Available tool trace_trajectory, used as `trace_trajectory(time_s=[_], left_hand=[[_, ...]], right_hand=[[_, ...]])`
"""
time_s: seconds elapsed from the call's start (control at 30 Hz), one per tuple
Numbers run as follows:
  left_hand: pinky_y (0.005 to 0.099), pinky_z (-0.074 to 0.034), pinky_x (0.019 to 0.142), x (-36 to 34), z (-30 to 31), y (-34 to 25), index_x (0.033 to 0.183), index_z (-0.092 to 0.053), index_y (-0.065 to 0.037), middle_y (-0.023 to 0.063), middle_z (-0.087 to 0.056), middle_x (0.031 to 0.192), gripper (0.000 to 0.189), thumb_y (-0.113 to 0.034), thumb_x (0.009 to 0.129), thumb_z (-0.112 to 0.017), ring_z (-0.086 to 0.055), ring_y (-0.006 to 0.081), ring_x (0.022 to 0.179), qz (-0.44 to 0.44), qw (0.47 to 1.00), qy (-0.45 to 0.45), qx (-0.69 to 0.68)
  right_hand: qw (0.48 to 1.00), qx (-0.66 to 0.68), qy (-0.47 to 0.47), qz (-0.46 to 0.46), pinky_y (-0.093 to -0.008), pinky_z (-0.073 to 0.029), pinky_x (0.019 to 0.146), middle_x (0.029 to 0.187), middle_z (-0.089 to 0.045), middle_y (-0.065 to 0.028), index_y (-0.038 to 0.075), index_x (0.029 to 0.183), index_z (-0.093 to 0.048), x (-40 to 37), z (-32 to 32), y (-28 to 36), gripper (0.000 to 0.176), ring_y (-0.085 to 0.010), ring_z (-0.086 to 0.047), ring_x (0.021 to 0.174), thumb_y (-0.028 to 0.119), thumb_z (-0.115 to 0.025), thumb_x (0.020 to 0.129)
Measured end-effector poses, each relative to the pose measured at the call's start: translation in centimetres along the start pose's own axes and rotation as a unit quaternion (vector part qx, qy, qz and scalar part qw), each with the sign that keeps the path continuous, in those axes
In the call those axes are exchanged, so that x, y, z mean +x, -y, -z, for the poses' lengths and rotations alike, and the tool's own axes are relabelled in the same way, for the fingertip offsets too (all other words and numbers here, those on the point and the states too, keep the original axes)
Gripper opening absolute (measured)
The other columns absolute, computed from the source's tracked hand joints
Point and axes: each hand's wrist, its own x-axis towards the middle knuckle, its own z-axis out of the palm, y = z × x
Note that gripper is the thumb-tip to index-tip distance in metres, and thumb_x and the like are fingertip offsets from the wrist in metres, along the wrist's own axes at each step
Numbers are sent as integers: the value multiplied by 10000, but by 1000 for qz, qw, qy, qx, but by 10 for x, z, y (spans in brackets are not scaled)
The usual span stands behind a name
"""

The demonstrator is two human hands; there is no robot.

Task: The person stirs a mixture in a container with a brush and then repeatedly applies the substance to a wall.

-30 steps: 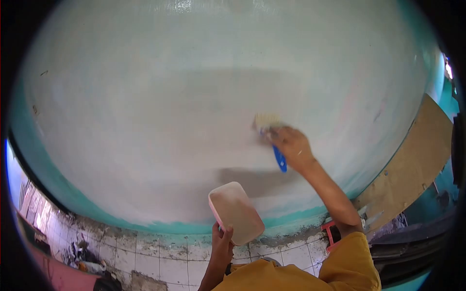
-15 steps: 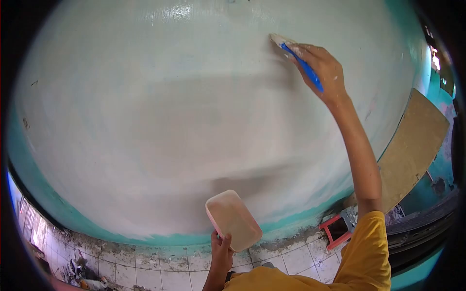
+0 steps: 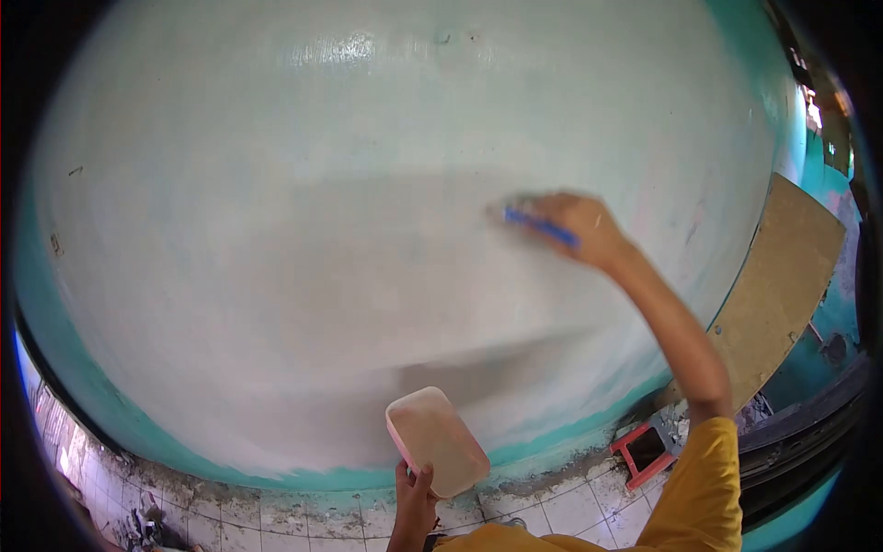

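My right hand (image 3: pixel 589 228) is closed around the blue handle of a paintbrush (image 3: pixel 543 225), its bristle end against or close to the wall; brush and fingers are smeared by motion. The wall (image 3: pixel 386 248) carries a whitish coat over turquoise, which still shows along the lower edge and the sides. Low in front of me, my left hand (image 3: pixel 416 497) grips a shallow rectangular plastic tub (image 3: pixel 438 443) by its near left side. The tub has rounded corners, a pinkish side and a pale beige inside. My left thumb lies over its rim.
A red plastic stool (image 3: pixel 635 457) stands on the tiled floor (image 3: pixel 331 523) at the lower right. Behind it a brown board (image 3: pixel 782 285) leans against the wall. Clutter (image 3: pixel 152 526) lies on the floor at the lower left.
My right hand has brought the paintbrush down the wall, the handle now lying flatter. The tub in my left hand sits slightly lower in view, and the view has tilted up a little.
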Motion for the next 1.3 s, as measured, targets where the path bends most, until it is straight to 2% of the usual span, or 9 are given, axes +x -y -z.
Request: trace_trajectory(time_s=[0.3, 0.57, 0.63, 0.73, 0.8, 0.87, 1.03, 1.13, 1.3], left_hand=[[472, -526, 892, -11, -6, -12, 1424, -314, -66, 169, -498, 1276, 656, -340, 938, -661, -542, 319, 1166, 19, 993, 4, 118], [533, -558, 880, -9, 19, -12, 1372, -263, -20, 202, -471, 1328, 619, -312, 964, -625, -585, 343, 1175, 16, 998, 25, 60], [539, -555, 883, -10, 16, -15, 1382, -252, -16, 203, -468, 1330, 634, -311, 963, -626, -577, 348, 1185, 18, 997, 32, 61], [439, -529, 887, -11, 10, -15, 1390, -334, -21, 162, -498, 1265, 596, -319, 965, -625, -552, 305, 1143, 30, 986, -30, 160], [423, -538, 863, -10, 13, -10, 1387, -333, -20, 161, -496, 1262, 628, -364, 956, -632, -556, 299, 1135, -7, 992, 2, 127], [421, -539, 855, -10, 11, -10, 1392, -325, -21, 162, -497, 1266, 648, -375, 950, -639, -555, 299, 1140, -1, 992, -10, 128], [420, -540, 841, -13, 13, -8, 1406, -310, -28, 164, -504, 1273, 681, -384, 940, -656, -551, 301, 1153, 29, 992, -31, 118], [417, -540, 838, -8, 22, 2, 1416, -304, -39, 159, -512, 1271, 677, -369, 941, -656, -552, 303, 1158, 16, 991, -32, 129], [436, -542, 842, -6, 29, 0, 1414, -317, -48, 147, -520, 1266, 643, -324, 942, -656, -564, 306, 1143, 25, 993, -39, 109]], right_hand=[[942, -191, -275, -31, -431, -533, 796, 951, -714, -115, 143, 1023, -729, 151, 104, -86, 260, -332, -668, 880, 343, -609, 908], [995, -85, -27, 43, -376, -557, 751, 1020, -715, -76, 133, 1112, -704, 33, 9, 15, 247, -276, -674, 917, 172, -629, 880], [990, -28, 138, 23, -364, -563, 762, 1050, -715, -69, 146, 1152, -696, 34, 24, 28, 282, -258, -680, 927, 183, -647, 877], [997, -21, 14, 79, -397, -552, 788, 1047, -710, -66, 180, 1113, -710, 65, 31, -24, 275, -281, -665, 928, 330, -637, 894], [998, 49, -30, 7, -385, -543, 816, 1035, -719, -78, 216, 1120, -728, 106, 58, -50, 297, -293, -666, 929, 393, -653, 893], [993, -24, -62, -94, -368, -535, 828, 1027, -724, -84, 231, 1101, -742, 148, 91, -63, 304, -293, -666, 932, 432, -657, 889], [944, -154, -289, -36, -406, -532, 810, 1022, -716, -92, 157, 1076, -736, 187, 104, -72, 311, -309, -659, 926, 396, -593, 936], [959, -159, -224, -75, -404, -537, 802, 1003, -708, -87, 124, 1026, -731, 153, 67, -43, 250, -305, -655, 927, 314, -599, 931], [992, -101, -71, 25, -385, -548, 797, 979, -696, -75, 139, 1020, -715, 76, 17, 25, 173, -286, -656, 924, 208, -605, 906]])
